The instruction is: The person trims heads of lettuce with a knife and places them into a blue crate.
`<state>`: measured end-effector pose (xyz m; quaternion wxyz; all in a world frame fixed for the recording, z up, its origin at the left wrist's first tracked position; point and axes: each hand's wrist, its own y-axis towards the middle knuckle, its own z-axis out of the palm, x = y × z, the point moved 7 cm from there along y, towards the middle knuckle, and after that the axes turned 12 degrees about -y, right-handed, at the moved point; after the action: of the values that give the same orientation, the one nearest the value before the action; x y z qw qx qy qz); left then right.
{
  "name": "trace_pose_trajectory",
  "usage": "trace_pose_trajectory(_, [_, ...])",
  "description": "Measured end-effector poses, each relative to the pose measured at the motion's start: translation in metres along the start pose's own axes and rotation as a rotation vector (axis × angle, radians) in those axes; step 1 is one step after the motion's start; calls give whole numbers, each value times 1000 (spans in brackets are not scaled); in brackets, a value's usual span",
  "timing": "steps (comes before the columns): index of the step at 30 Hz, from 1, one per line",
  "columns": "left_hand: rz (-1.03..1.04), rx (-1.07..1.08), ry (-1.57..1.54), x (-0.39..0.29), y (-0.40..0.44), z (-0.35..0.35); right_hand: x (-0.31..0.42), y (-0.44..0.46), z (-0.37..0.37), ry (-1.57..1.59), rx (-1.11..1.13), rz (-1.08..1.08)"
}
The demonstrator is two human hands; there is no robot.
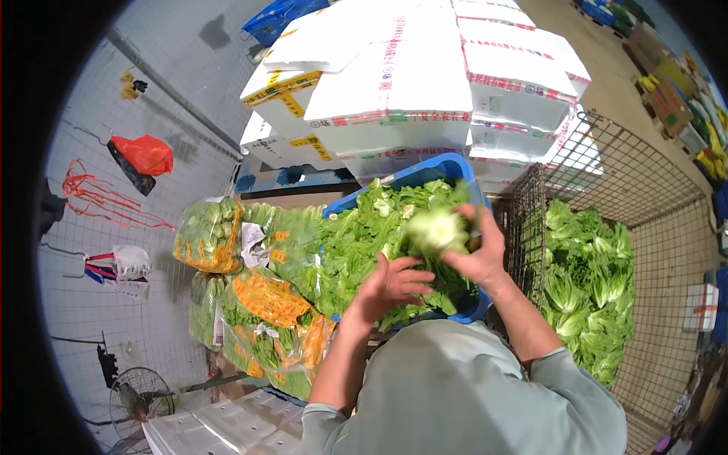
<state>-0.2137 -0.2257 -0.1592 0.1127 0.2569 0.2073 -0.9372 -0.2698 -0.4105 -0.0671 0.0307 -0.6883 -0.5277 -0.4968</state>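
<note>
My right hand grips a head of lettuce, blurred by motion, over a blue crate. The cut end of the head seems to face me. To its lower left, my left hand is held with its fingers spread and nothing in it, above the loose green leaves that fill the crate. Right of the crate, a wire mesh cage holds several lettuce heads.
Clear bags of greens with orange print lie left of the crate. White foam boxes are stacked behind it, and more white boxes stand at the lower left. A fan and hanging red bags are by the left wall.
</note>
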Motion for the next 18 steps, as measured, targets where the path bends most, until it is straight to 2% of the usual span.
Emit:
trace_pose_trajectory(1, [26, 82, -116, -10, 3, 21, 36, 7, -2, -6, -48, -415])
trace_pose_trajectory(2, [52, -138, -213, -20, -1, 24, 56, 7, 6, -22, 52, -532])
trace_pose_trajectory(3, [87, -150, -381, -18, 6, 6, 68, 4, 17, -64, 183, -587])
trace_pose_trajectory(5, [139, -98, -424, -16, 11, -13, 71, -3, 34, -66, 321, -657])
trace_pose_trajectory(8, [279, -156, -388, -13, 15, -43, 63, -9, 35, -97, 320, -597])
trace_pose_trajectory(9, [293, -104, -399, -14, 14, -46, 55, -13, 33, -83, 239, -516])
trace_pose_trajectory(12, [373, -93, -565, -12, 10, -60, 11, -21, 35, 0, 67, -96])
trace_pose_trajectory(14, [415, -110, -534, -11, 10, -73, -45, -45, 60, 296, 243, 389])
trace_pose_trajectory(15, [450, -128, -502, -9, 11, -84, -49, -51, 64, 413, 235, 489])
trace_pose_trajectory(18, [536, -163, -400, -3, 15, -112, -62, -69, 90, 408, 358, 533])
